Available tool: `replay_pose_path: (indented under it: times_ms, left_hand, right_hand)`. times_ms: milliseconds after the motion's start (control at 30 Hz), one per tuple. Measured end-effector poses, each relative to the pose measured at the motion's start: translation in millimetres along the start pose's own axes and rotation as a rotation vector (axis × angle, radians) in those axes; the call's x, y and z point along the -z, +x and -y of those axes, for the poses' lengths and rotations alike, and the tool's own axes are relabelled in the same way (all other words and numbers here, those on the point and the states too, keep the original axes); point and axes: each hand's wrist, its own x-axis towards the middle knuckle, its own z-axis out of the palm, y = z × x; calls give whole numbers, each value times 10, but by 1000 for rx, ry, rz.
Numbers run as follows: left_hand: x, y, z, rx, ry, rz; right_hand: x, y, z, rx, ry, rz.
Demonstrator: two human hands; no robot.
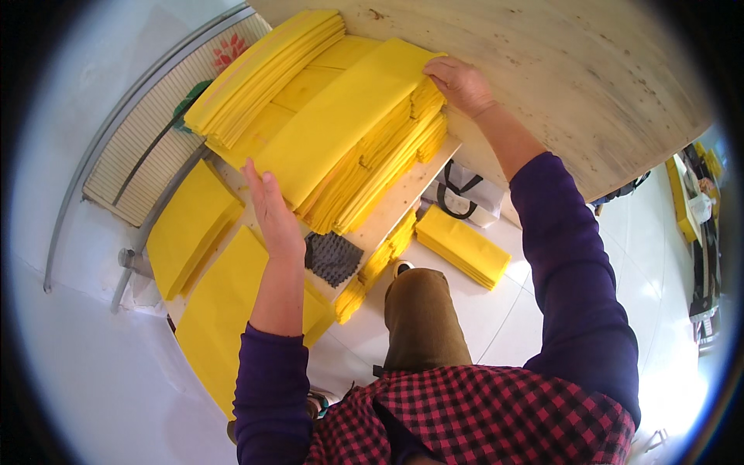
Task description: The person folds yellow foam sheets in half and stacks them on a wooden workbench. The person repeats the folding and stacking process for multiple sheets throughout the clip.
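Beyond your right hand point(461, 84) spreads a broad, pale, stained wooden panel point(573, 77). The thick stack of long, yellow, cloth-like folded pieces point(349, 116) lies between your hands: your left hand point(276, 213) stands spread at its left end, while your right fingers bunch at the far corner; whether they pinch, I cannot tell. Each piece looks light, soft and slide-prone, best held at both ends. A dark-grey, bumpy pad point(333, 257) lies beside your left wrist.

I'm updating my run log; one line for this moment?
left hand: open, at left end of yellow sheet stack | right hand: at its right corner | grey textured pad: near stack
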Motion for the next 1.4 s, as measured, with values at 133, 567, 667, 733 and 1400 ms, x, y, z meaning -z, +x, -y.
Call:
replay_pose_path:
  times_ms: [133, 567, 667, 733, 1400]
  left_hand:
    - [-28, -51, 5, -38, 105, -31]
    - [-86, -25, -26, -14, 56, -59]
    - [-90, 8, -12, -43, 101, -59]
    - [-72, 32, -1, -62, 80, -54]
    - [1705, -1450, 18, 33, 414, -368]
  right_hand:
    - [-22, -16, 34, -53, -42, 27]
    - [-157, 0, -18, 2, 30, -17]
    - [-170, -36, -28, 21, 46, -33]
    - [-174, -37, -30, -5, 56, -23]
    - [-24, -1718, 2076, -449, 724, 95]
